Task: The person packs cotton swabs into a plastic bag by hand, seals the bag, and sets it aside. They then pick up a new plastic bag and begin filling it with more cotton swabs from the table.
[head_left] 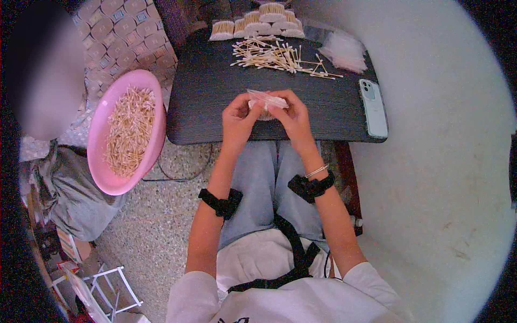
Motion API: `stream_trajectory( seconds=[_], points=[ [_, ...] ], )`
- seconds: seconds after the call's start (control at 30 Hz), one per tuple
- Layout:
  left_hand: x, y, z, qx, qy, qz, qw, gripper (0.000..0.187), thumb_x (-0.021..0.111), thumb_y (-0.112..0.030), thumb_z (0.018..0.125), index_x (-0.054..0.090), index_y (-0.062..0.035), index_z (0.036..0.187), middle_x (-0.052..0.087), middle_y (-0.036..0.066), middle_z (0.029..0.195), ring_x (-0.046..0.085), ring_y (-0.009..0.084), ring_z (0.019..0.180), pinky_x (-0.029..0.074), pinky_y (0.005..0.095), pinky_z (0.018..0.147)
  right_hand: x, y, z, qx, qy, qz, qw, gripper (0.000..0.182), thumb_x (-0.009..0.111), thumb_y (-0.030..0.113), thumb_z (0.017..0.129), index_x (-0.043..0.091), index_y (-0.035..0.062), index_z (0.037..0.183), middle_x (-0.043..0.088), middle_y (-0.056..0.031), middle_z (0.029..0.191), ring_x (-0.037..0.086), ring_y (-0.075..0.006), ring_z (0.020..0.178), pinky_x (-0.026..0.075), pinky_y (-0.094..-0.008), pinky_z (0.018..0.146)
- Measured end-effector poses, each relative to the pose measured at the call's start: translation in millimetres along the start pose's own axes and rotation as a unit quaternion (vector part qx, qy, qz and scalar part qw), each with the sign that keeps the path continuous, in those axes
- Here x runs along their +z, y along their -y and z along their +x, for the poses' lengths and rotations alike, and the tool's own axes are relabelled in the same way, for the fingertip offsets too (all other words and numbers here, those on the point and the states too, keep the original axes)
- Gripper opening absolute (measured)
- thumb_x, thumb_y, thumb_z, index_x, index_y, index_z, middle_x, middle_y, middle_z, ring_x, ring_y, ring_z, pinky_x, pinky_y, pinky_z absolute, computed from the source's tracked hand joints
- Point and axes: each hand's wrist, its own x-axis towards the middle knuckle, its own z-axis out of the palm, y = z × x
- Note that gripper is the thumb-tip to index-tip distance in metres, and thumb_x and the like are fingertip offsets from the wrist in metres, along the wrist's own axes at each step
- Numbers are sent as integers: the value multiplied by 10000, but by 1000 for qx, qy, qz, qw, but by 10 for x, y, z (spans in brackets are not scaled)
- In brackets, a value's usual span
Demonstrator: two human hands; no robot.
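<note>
Over the near edge of the black table [199, 107], my left hand [238, 114] and my right hand [292, 114] meet around a small clear plastic bag [265, 98]. Cotton swabs [265, 115] show in a bundle under the plastic, their white tips facing up. Both thumbs press on the bag's top from either side, while the other fingers curl behind and are partly hidden. Farther back on the table lies a loose heap of cotton swabs [272, 55]. Behind that heap, several packed bundles of cotton swabs [258, 21] are stacked.
Clear empty bags [344, 51] lie at the table's back right, with a phone [373, 107] along the right edge. To the left, a pink basin [97, 145] holds many loose swabs. A pale wall [441, 161] rises on the right. Another person [48, 75] is at the upper left, blurred.
</note>
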Motion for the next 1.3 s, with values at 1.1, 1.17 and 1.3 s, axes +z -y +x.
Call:
stream_trajectory(
  seconds=[1.1, 1.17, 1.3],
  points=[
    [-87, -103, 203, -22, 87, 91, 992, 205, 590, -156, 875, 551, -31, 1032, 606, 12, 929, 554, 52, 784, 456, 210, 672, -32, -194, 232, -11, -70, -163, 984, 322, 527, 291, 907, 623, -16, 893, 631, -85, 711, 552, -131, 623, 444, -291, 574],
    [-69, -128, 192, -50, 68, 76, 994, 222, 590, -158, 875, 551, -28, 1050, 610, 14, 927, 557, 52, 779, 459, 207, 668, -77, -258, 252, -18, -61, -186, 981, 324, 525, 292, 907, 624, -16, 897, 638, -103, 729, 562, -144, 627, 445, -296, 574],
    [-107, -60, 228, -42, 76, 101, 991, 242, 588, -160, 877, 554, -23, 1073, 619, 19, 909, 568, 60, 783, 467, 214, 673, -86, -238, 249, -34, -54, -176, 982, 324, 527, 289, 905, 621, -21, 892, 638, -94, 732, 555, -140, 627, 443, -298, 573]
  ],
)
